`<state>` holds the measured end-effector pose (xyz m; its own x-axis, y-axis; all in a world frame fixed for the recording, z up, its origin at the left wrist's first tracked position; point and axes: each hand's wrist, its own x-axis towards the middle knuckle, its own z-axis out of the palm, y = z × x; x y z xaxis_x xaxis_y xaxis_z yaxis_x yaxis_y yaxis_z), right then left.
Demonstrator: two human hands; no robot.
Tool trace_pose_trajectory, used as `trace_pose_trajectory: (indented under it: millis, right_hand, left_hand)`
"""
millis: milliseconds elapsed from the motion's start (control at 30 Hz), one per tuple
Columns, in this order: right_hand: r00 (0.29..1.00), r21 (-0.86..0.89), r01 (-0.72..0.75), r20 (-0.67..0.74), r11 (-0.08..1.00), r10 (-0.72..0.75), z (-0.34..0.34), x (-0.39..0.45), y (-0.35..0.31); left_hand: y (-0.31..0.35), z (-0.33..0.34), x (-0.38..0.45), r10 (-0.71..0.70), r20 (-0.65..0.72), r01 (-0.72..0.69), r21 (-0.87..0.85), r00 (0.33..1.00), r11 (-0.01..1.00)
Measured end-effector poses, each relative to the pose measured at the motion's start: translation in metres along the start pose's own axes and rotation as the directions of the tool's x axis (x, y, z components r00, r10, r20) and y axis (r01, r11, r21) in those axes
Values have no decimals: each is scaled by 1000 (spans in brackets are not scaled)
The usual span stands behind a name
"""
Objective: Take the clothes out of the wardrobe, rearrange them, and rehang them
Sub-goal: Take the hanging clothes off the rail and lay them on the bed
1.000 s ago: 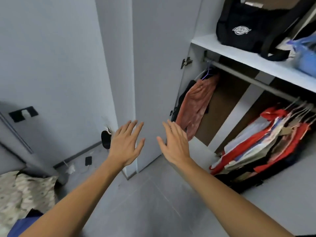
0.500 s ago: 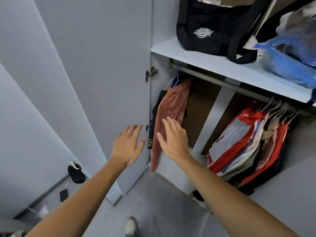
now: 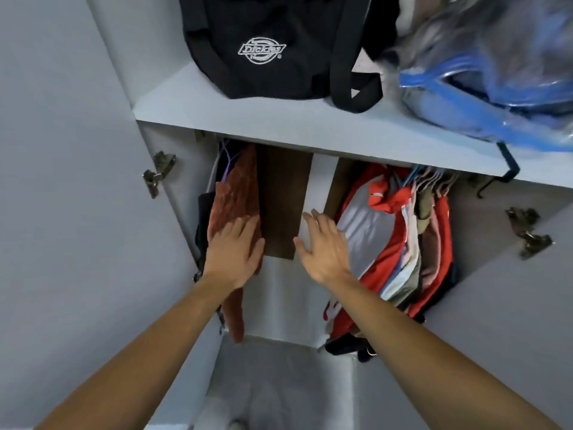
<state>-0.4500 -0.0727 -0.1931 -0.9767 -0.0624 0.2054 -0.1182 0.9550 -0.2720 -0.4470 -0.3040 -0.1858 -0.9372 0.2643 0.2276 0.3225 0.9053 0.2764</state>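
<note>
1. While both arms reach into the wardrobe (image 3: 297, 125), the left hand (image 3: 234, 249), fingers straight, lies against the rust-red garment (image 3: 232, 200) hanging at left.
2. The right hand (image 3: 325, 246), fingers spread and holding nothing, sits just beside the bunched hanging clothes (image 3: 403, 243) at right.

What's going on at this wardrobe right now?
A person is reaching into an open wardrobe with both hands, fingers spread, holding nothing. The left hand is over a rust-coloured garment hanging at the left end; whether it touches is unclear. The right hand is in the gap beside a packed bunch of red, grey and pale clothes on hangers at the right. Nothing has been taken out yet. A black bag and a blue plastic bag sit on the shelf above.
</note>
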Motion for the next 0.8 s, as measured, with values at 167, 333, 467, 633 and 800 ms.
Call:
trace_pose_trajectory:
  millis: [167,333,467,633,800]
  right_hand:
    - [978,-13,-208,-36,978,207,-14,-6,73]
    - [940,-16,-330,-98,944,327,-26,-25,145]
    - [938,-16,-287,-206,958,278,-40,-34,177]
    - [902,38,-334,-277,942,332,-46,-41,214]
    - [920,-10,-329,-230,944,318,-37,-48,234]
  left_hand:
    - [60,36,67,165,44,-165,1,985,986]
    - [138,82,115,333,121,-329,-50,935,943]
    - [197,112,141,406,144,-395,-98,903,914]
    - [246,130,162,419,141,-396,-164,897,904]
    - [266,140,171,390,150,-357,-204,909,911]
